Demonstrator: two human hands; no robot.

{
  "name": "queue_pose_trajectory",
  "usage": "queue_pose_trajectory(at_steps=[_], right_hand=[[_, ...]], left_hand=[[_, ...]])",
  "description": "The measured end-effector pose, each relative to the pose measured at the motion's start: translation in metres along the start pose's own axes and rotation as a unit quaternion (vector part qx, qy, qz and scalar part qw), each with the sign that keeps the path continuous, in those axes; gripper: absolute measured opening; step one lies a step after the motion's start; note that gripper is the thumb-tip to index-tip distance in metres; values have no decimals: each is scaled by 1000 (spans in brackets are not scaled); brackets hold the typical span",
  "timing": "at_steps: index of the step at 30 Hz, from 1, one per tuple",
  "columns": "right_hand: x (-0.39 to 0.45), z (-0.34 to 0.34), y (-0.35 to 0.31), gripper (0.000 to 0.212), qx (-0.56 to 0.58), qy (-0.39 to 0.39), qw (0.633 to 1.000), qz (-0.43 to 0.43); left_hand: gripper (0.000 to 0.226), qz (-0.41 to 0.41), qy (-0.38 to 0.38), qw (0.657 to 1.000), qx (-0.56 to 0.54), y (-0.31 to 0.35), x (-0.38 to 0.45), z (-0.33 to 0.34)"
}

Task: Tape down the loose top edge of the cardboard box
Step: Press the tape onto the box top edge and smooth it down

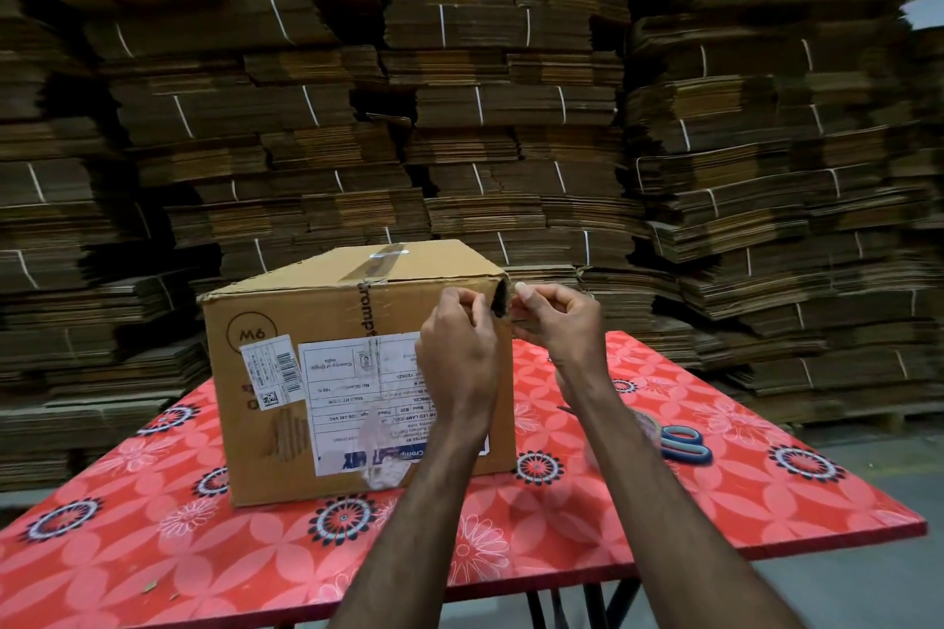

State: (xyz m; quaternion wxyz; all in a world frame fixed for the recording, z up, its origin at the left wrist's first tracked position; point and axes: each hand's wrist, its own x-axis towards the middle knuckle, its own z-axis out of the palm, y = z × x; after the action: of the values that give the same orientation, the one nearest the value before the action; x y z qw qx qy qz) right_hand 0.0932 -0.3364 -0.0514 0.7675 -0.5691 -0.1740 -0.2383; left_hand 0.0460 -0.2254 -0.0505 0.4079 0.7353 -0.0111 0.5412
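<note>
A brown cardboard box (286, 404) with white labels stands on the red floral table (153, 552). Clear tape (378, 266) runs over its top seam. At the box's upper right corner the edge gapes open, showing a dark torn gap (501, 299). My left hand (459, 352) rests against the box's front face beside that corner, fingers pinched. My right hand (557, 322) is just right of the corner, thumb and fingers pinched together. Both seem to pinch a clear strip of tape between them across the corner, but the strip is barely visible.
A roll of tape (643, 424) and blue-handled scissors (684, 444) lie on the table to the right, behind my right forearm. Tall stacks of flattened cardboard (511, 92) fill the background. The table's right edge drops to a grey floor (868, 577).
</note>
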Motion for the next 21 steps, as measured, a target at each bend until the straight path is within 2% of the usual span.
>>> queue_pose_trajectory(at_steps=[8,11,13,17,21], right_hand=[[-2,-2,-3,18,17,-15,1000,17],[-4,-1,-5,18,19,-16,1000,18],[-4,-1,-6,18,24,-18,999,20],[-4,1,-5,13,33,-23,999,24],[-3,5,-1,11,48,-13,998,23]], left_hand=[[15,-12,-5,999,45,4,3,-10],[21,40,28,993,104,-2,5,-10],[35,75,41,986,140,-7,7,-10],[54,184,-15,955,232,-17,9,-11],[52,202,-54,939,272,-26,8,-13]])
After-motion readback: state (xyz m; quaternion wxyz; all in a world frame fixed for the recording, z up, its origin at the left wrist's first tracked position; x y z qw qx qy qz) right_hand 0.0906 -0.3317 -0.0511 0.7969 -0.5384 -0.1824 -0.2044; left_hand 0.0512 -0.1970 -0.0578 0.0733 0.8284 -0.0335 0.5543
